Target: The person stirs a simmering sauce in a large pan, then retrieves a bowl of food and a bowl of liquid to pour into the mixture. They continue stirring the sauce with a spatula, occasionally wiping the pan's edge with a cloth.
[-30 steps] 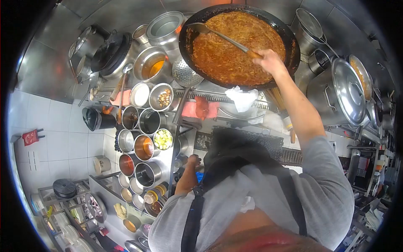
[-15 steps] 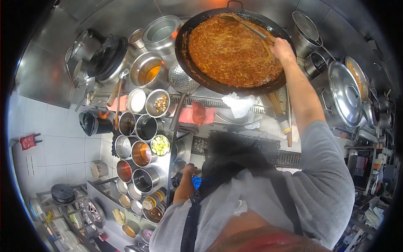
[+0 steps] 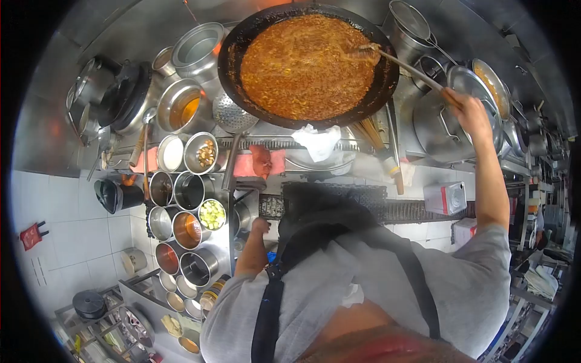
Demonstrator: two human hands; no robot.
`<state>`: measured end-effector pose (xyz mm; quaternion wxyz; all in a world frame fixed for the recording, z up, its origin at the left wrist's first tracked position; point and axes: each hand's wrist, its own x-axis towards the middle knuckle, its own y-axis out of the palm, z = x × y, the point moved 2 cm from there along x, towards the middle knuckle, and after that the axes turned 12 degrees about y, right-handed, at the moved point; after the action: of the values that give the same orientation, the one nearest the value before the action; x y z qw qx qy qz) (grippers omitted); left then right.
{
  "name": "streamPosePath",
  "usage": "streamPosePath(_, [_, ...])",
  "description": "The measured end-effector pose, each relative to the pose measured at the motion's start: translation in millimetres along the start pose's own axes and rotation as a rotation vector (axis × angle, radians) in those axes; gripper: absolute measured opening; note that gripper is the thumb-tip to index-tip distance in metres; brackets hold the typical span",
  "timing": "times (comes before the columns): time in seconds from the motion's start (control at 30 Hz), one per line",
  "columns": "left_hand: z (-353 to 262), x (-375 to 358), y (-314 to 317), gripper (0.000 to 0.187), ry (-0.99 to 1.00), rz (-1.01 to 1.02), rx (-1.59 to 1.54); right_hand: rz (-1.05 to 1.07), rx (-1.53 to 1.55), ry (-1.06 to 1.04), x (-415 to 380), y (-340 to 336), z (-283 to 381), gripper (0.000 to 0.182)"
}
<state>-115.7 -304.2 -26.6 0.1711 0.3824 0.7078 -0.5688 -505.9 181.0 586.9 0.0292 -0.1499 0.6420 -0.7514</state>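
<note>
My right hand (image 3: 473, 115) is wrapped round the wooden handle of a long metal wok spatula (image 3: 417, 71). The food-coated head of the spatula rests at the right side of a thick orange-brown sauce (image 3: 302, 69), which fills most of a big black wok (image 3: 229, 78). My right arm reaches out past the wok's right rim, above a lidded steel pot (image 3: 433, 130). Low by my side, my left hand (image 3: 260, 225) has its fingers curled, near the edge of the shelf of pots. Whether anything is inside it is too small to make out.
Left of the wok are a perforated skimmer (image 3: 235, 112), a pot of orange liquid (image 3: 181, 109) and several steel containers, one with chopped green vegetable (image 3: 212, 214). A white cloth (image 3: 316, 142) and a bamboo brush (image 3: 375, 138) lie along the stove's front. A square tin (image 3: 445, 198) stands at right.
My right hand has moved right and slightly down, drawing the spatula from the wok's far side to its right side. The whole view has shifted, so the wok appears farther left.
</note>
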Motion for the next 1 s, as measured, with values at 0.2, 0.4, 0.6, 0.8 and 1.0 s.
streamPosePath(0.2, [-12,12,-68,0.022,0.101,-0.073,0.148,0.066,-0.072,-0.037,-69,-13,5,0.046])
streamPosePath(0.4, [13,50,1,0.026,0.045,-0.276,-0.832,0.065,0.000,-0.094,-87,44,45,0.042])
streamPosePath(0.6, [-1,29,34,0.025,-0.274,-0.008,-0.924,0.079,-0.013,-0.015,-44,121,83,0.037])
streamPosePath(0.8, [-15,-20,26,0.022,-0.417,-0.135,-0.799,0.092,0.024,0.012,12,164,114,0.040])
streamPosePath(1.0, [-18,-31,51,0.029,-0.181,-0.280,-0.733,0.023,0.026,0.010,69,184,110,0.040])
